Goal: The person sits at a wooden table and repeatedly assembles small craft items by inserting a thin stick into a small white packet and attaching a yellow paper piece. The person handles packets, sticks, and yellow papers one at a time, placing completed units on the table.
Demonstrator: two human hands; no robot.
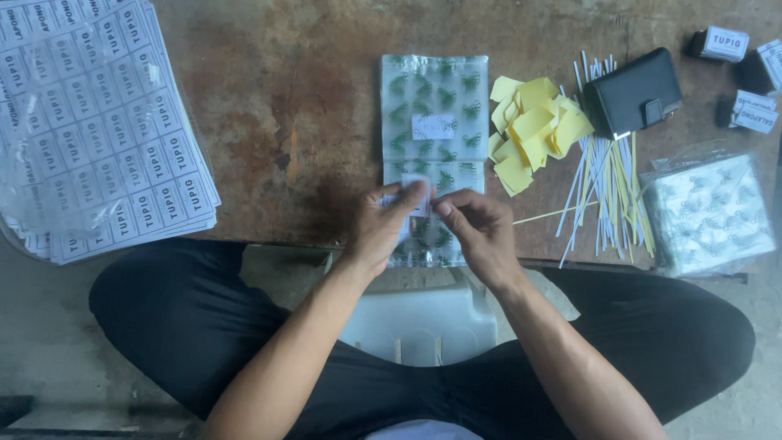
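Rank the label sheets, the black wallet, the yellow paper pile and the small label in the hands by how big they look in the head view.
1. Label sheets, largest by far.
2. Yellow paper pile and black wallet: look alike, too close to rank.
3. Small label, smallest, partly hidden by fingers.

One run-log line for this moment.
left hand + right hand: pinch small label | over clear printed bags | yellow slips right

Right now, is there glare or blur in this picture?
Head view: soft glare on the clear bags and on the plastic over the label sheets; the hands, left and right, look slightly soft; the corners are dim.
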